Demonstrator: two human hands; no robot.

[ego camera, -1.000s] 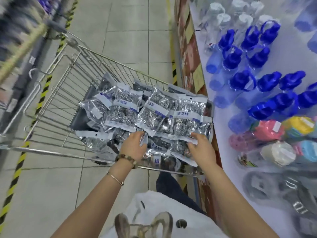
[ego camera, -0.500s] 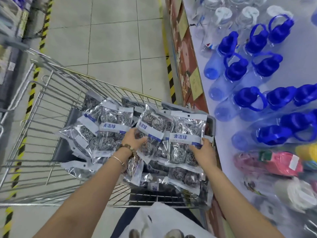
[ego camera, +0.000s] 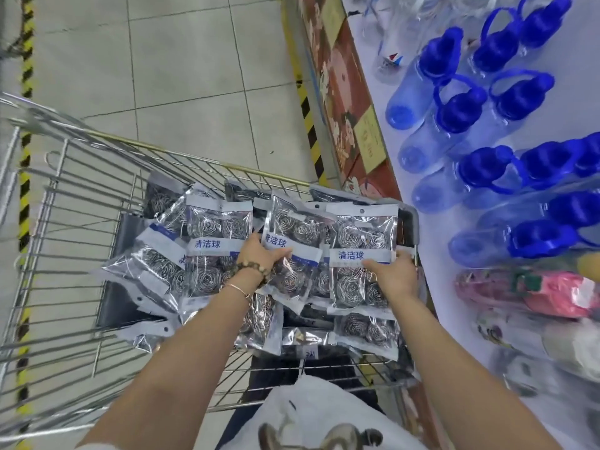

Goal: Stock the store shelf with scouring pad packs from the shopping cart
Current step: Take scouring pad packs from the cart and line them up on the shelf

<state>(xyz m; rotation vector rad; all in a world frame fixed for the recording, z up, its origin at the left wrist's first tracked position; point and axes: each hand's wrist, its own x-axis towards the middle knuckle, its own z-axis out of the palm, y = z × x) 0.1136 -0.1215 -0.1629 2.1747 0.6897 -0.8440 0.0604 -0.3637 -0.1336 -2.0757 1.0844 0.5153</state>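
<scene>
Silver steel-wool coils showed through the clear film of the scouring pad packs [ego camera: 220,241], which were heaped in the right half of the wire shopping cart [ego camera: 81,222]. Lower packs were largely buried under upper ones, so their number could not be told. The cart's left side was cut off by the frame edge, and the goods at the near end of the shelf [ego camera: 435,261] were blurred beyond naming. How far the fingers reached behind the held packs could not be seen.

The left hand [ego camera: 261,256] was curled round a tilted pack [ego camera: 293,228] in the middle of the heap and was gripping it at its white and blue label band. The right hand [ego camera: 393,277] was closed on the rightmost pack [ego camera: 362,235], with the thumb laid across the front below the label and the fingers wrapped at the right edge. Both packs were lying on others beneath.

The film was glossy and crinkled, and each pack was flat and rectangular with a punched hanging hole at its top. Translucent bottles [ego camera: 461,112] with ribbed blue caps were ranged on the shelf just beside the cart.
</scene>
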